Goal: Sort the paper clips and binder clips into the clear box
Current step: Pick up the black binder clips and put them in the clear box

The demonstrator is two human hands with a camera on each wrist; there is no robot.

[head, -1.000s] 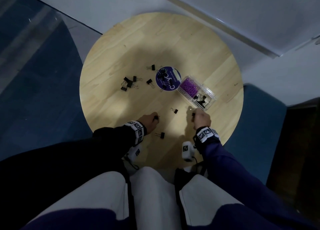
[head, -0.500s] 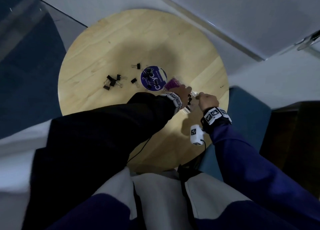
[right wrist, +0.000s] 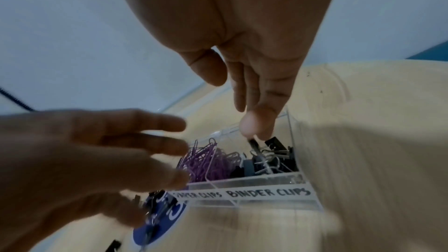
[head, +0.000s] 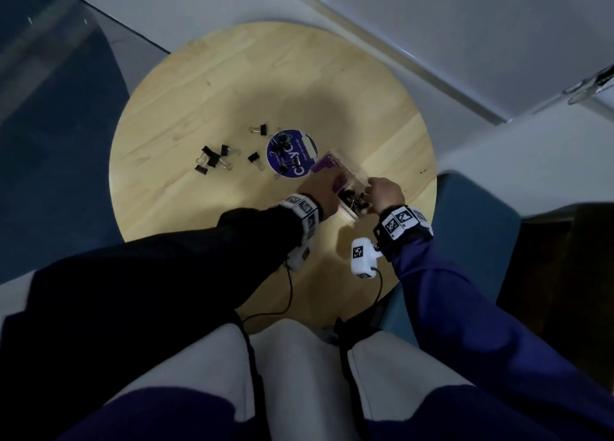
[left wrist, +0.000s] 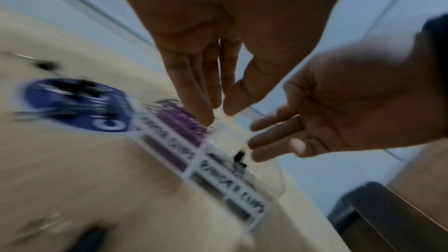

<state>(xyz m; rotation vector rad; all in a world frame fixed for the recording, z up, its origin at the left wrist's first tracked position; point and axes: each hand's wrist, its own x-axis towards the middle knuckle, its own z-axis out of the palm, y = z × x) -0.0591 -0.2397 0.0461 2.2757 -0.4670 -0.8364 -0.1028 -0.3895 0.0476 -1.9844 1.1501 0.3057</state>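
Note:
The clear box [head: 352, 178] sits right of the middle of the round wooden table [head: 199, 91], and both hands are over it. Its labelled halves hold purple paper clips [right wrist: 211, 164] and black binder clips [right wrist: 274, 160]. My right hand [right wrist: 252, 122] hangs over the binder-clip half with straight fingers and its thumb apart. A black binder clip [right wrist: 253, 143] is right at its fingertips. My left hand [left wrist: 215, 110], fingers straight, touches the box [left wrist: 218, 170] by the paper-clip half and holds nothing.
Several loose black binder clips [head: 212, 159] lie left of a round purple lid [head: 292, 158], which carries a few more clips. A blue seat [head: 471, 224] stands close to the table's right edge. My knees are under the near edge.
Both hands left the near part of the table, where each was at a small clip, and reached forward to the box. The head view swung with them.

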